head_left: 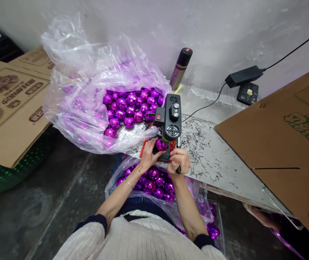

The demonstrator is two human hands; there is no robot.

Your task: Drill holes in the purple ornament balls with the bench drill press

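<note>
A small black bench drill press (174, 117) with a red switch stands on the white table. Beneath its head sits a purple mirrored ball (161, 144). My left hand (149, 153) grips this ball from the left, fingers along its side and thumb in front. My right hand (179, 160) is wrapped round the press's black lever handle (178, 169), whose lower tip shows under the fist. The drill tip itself is hidden by the head and the ball.
An open plastic bag (89, 83) of purple balls lies left of the press; another bag (111, 182) of balls rests at my lap. Dark shavings litter the table (219, 144). A spray can (181, 68), power adapter (243, 76) and cardboard boxes (287, 137) stand around.
</note>
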